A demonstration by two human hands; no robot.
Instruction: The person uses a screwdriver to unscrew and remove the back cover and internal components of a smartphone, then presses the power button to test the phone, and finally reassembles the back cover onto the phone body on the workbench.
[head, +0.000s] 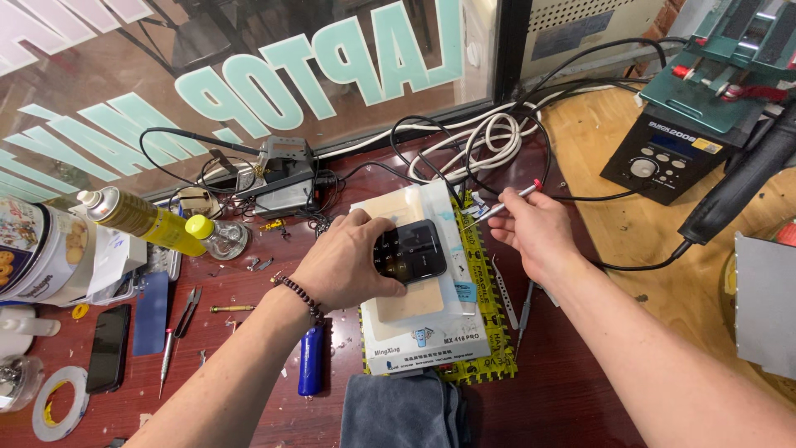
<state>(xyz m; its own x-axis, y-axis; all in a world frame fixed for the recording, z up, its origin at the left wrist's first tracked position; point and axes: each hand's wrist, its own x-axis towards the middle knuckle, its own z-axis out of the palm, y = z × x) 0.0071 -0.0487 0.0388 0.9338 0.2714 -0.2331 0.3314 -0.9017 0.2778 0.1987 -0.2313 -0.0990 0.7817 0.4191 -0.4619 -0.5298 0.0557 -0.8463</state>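
Black phone (412, 249) under left hand (344, 261), right hand (535, 232) pinching probe (504, 203)

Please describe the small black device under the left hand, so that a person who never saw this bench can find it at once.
Start at the white rectangular pad lying on a yellow mat in the middle of the dark red bench. On the pad's tan surface, the left hand presses down a small black device. It alone on the pad is dark, with rounded corners and a glossy face.
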